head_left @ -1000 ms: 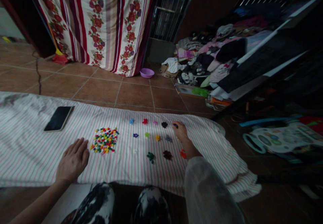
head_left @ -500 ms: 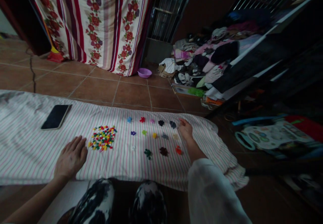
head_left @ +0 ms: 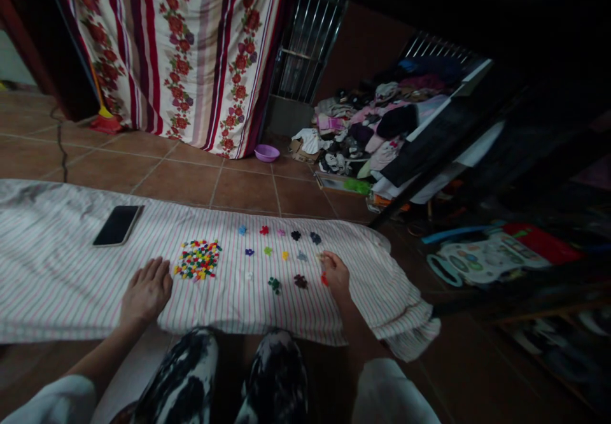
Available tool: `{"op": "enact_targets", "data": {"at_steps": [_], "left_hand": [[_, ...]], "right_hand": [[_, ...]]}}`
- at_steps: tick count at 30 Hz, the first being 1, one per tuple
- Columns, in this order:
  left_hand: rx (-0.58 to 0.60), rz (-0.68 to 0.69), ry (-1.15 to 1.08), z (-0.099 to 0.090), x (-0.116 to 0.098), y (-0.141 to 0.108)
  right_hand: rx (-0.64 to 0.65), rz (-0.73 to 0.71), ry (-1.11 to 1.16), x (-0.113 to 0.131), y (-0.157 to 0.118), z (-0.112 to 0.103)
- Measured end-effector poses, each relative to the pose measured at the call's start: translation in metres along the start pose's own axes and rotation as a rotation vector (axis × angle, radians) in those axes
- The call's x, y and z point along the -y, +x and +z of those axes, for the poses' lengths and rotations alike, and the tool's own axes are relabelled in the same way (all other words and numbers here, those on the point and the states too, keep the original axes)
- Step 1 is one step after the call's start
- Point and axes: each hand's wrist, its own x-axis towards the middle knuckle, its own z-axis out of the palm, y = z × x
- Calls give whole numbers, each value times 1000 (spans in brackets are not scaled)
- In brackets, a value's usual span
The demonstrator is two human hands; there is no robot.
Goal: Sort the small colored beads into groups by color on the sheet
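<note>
My left hand (head_left: 147, 291) lies flat, palm down, on the striped cloth, just left of a mixed pile of tiny multicoloured pieces (head_left: 196, 260). My right hand (head_left: 337, 275) has its fingers bent together at a small beige cluster (head_left: 320, 256), partly covering it; whether a piece is pinched there is hidden. Beneath that hand shows part of an orange-red cluster (head_left: 324, 279). Other one-colour clusters lie in rows to the left, among them a grey one (head_left: 302, 256), a dark brown one (head_left: 300, 281), a dark green one (head_left: 274, 284) and a yellow one (head_left: 285, 255).
A phone (head_left: 118, 225) rests on the striped cloth (head_left: 229, 312) at the left. Past the cloth are the tiled floor, a purple basin (head_left: 266, 153) and a flowered curtain (head_left: 191, 61). Heaped clothes (head_left: 372, 125) lie at the back right.
My right hand has moved from beside the dark grey-blue cluster down toward me, onto the beige one. My left hand stays flat beside the mixed pile. The view has shifted slightly.
</note>
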Motion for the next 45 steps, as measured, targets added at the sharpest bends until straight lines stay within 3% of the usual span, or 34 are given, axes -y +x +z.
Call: {"op": "enact_targets", "data": {"at_steps": [2, 6, 13, 16, 21, 25, 29, 35, 42, 45], "left_hand": [[26, -75, 0, -1, -7, -3], [162, -184, 7, -6, -22, -14], [536, -38, 24, -31, -31, -31], [566, -16, 12, -43, -30, -33], [586, 131, -23, -60, -24, -39], [611, 286, -53, -72, -16, -44], [610, 348, -56, -81, -3, -46], [509, 255, -58, -86, 11, -51], [350, 55, -59, -67, 0, -79], [308, 38, -59, -61, -3, -85]], "right_hand": [[5, 40, 124, 17, -26, 7], [151, 75, 272, 53, -76, 25], [336, 25, 338, 117, -130, 51], [425, 13, 364, 142, -148, 58], [537, -7, 380, 165, -172, 61], [559, 44, 403, 168, -179, 60], [560, 46, 427, 171, -182, 64], [609, 49, 441, 182, -184, 86], [612, -23, 305, 195, -172, 116], [569, -88, 191, 199, -162, 127]]}}
